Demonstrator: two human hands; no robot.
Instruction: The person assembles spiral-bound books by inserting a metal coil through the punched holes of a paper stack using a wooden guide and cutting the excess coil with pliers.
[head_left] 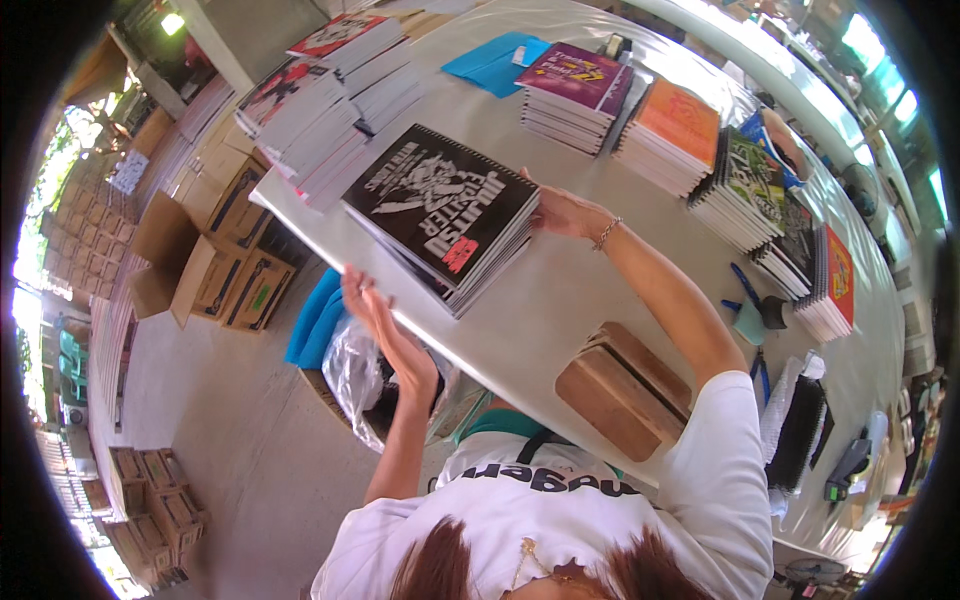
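A stack of black-covered spiral-bound books (440, 205) lies slightly askew on the table, by its near left edge. My right hand (570, 212) lies against the right side of this stack, its fingers stretched along the edge and partly hidden. My left hand (375, 315) is just off the table edge beside the stack's near left side, its fingers apart and nothing in it. Contact between the left hand and the books cannot be made out.
Taller book stacks (315, 125) stand at the far left. Purple (572, 95), orange (668, 135) and green (740, 195) stacks line the right. Brown blocks (625, 390) lie near me. Pliers (761, 375) lie farther right. Cartons (240, 285) and a plastic-lined bin (355, 375) stand beside the table.
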